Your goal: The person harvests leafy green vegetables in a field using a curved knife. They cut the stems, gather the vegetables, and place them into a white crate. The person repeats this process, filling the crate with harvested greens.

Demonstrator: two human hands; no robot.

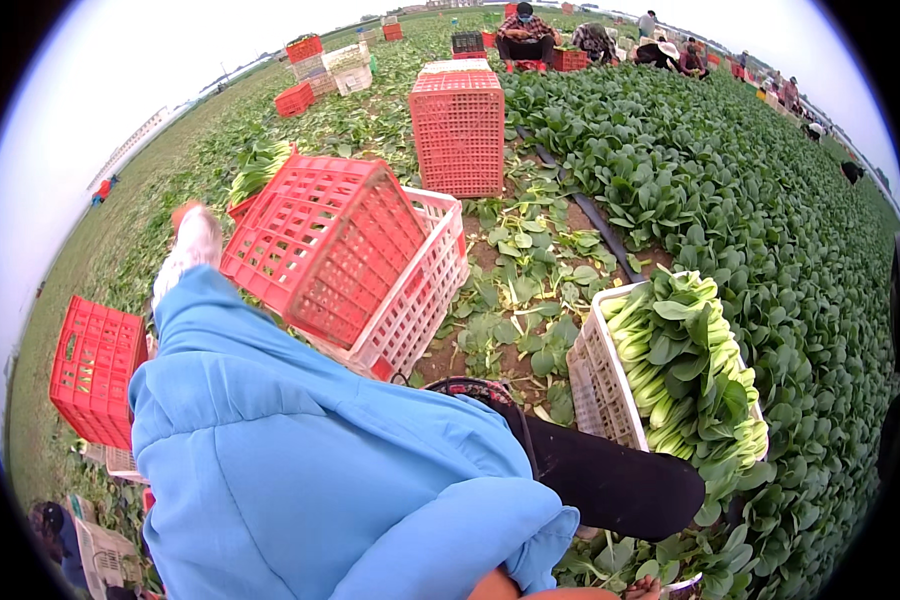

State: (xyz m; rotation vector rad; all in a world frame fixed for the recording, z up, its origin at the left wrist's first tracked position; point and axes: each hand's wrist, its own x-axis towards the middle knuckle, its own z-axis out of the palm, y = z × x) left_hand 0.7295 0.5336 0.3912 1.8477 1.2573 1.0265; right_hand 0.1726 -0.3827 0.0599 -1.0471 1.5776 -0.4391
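My left arm, in a blue sleeve, reaches forward to a red plastic crate (315,235). This crate sits tilted on a white and red crate (410,300). My left hand (196,240), in a pale glove with an orange patch at its tip, is beside the red crate's left side; its fingers are blurred, and any grip on the crate is unclear. At the lower edge, the fingers of my right hand (645,588) show in part, curled, close to a thin whitish strip (682,583) low among the leaves. What they hold is hidden.
A white crate full of bok choy (680,360) stands at right, beside dense rows of growing greens (770,230). A red crate stack (457,130) is ahead, another red crate (97,370) at left. Several people (527,38) work far off. Loose leaves (530,290) litter the soil.
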